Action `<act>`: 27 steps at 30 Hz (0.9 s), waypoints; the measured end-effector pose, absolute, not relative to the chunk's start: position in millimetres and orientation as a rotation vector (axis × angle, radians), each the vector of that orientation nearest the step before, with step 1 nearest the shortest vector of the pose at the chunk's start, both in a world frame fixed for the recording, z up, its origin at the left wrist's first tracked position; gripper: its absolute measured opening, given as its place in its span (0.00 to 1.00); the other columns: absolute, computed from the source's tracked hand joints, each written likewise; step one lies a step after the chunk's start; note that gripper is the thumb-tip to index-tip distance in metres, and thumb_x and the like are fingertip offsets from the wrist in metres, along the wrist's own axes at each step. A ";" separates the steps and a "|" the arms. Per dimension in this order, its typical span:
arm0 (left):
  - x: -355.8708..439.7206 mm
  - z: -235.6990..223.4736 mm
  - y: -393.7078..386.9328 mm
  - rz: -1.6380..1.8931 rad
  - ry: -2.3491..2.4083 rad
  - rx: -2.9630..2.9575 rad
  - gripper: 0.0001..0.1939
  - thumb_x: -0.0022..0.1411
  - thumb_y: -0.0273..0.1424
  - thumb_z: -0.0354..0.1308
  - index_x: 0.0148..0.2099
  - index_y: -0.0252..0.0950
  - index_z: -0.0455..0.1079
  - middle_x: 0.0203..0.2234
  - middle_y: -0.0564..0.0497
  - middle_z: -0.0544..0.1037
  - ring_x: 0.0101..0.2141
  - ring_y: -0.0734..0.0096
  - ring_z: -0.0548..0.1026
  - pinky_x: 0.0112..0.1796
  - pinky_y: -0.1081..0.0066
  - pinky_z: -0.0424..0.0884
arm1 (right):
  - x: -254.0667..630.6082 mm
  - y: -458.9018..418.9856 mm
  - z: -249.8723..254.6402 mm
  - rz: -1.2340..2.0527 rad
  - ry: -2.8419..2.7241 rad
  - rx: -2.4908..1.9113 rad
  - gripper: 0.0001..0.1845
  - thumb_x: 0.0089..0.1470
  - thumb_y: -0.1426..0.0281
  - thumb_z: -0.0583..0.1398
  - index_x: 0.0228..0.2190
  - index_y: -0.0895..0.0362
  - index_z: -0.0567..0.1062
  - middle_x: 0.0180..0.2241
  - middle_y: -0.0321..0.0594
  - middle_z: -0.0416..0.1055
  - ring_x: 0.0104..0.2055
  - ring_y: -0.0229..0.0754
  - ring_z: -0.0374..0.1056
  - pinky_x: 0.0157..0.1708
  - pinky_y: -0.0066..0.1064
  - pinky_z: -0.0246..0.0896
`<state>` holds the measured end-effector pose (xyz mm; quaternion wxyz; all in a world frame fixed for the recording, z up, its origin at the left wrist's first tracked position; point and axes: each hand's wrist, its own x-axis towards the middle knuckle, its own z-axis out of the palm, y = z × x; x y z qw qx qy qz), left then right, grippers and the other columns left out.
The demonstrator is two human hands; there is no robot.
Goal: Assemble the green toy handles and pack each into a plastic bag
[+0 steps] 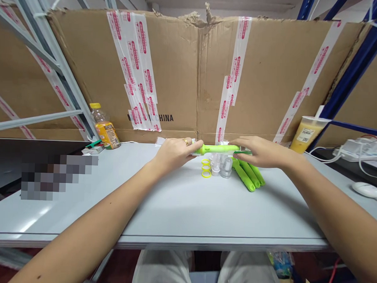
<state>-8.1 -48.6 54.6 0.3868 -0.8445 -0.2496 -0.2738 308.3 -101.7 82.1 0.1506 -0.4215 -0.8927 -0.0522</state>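
Pale tbl (186, 211), taped cardbd wall (178, 67), grn rod (221, 149)

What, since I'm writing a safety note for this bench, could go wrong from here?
The green piece in the left hand, with the right hand at its other end, could slip and scatter the clear pieces close by. The small yellow rings beside them might be brushed away. The drink cup stands near white power plugs; a knock might wet them.

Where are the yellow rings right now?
Head view, just right of centre: the yellow rings lie on the table, just left of the clear plastic pieces, lower in frame than the green rod.
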 end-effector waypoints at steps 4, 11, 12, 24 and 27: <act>-6.6 55.7 -51.5 -0.672 -0.630 -2.119 0.09 0.67 0.36 0.56 0.48 0.44 0.70 0.25 0.54 0.75 0.22 0.71 0.71 0.22 0.68 0.47 | 306.5 -103.4 80.6 -0.110 -2.570 -1.283 0.30 0.62 0.51 0.53 0.57 0.56 0.70 0.53 0.50 0.73 0.55 0.57 0.67 0.53 0.48 0.61; -2.5 55.5 -56.2 -0.680 -0.796 -2.273 0.21 0.62 0.44 0.60 0.52 0.40 0.63 0.25 0.54 0.77 0.24 0.65 0.75 0.23 0.70 0.52 | 300.8 -110.9 80.5 -0.095 -2.546 -1.433 0.34 0.63 0.45 0.49 0.59 0.53 0.67 0.51 0.50 0.72 0.51 0.57 0.70 0.47 0.44 0.64; -2.4 56.0 -58.1 -0.693 -0.842 -2.310 0.23 0.60 0.44 0.61 0.52 0.39 0.61 0.25 0.54 0.77 0.24 0.64 0.75 0.24 0.70 0.54 | 298.7 -112.4 80.0 -0.117 -2.548 -1.457 0.35 0.63 0.44 0.49 0.60 0.53 0.67 0.51 0.51 0.72 0.50 0.56 0.70 0.44 0.43 0.64; -2.4 70.5 -73.2 -0.551 -0.835 -2.559 0.14 0.66 0.33 0.50 0.52 0.34 0.64 0.42 0.43 0.75 0.42 0.56 0.75 0.36 0.62 0.67 | 287.2 -112.5 73.5 -0.184 -2.574 -1.435 0.38 0.60 0.41 0.49 0.59 0.55 0.67 0.45 0.51 0.70 0.43 0.54 0.70 0.38 0.40 0.62; -3.8 67.6 -69.4 -0.644 -0.798 -2.597 0.15 0.67 0.32 0.52 0.55 0.35 0.64 0.43 0.44 0.73 0.42 0.59 0.74 0.37 0.64 0.68 | 288.9 -109.8 70.7 -0.251 -2.560 -1.370 0.38 0.59 0.42 0.51 0.58 0.56 0.68 0.45 0.52 0.70 0.47 0.57 0.67 0.43 0.44 0.62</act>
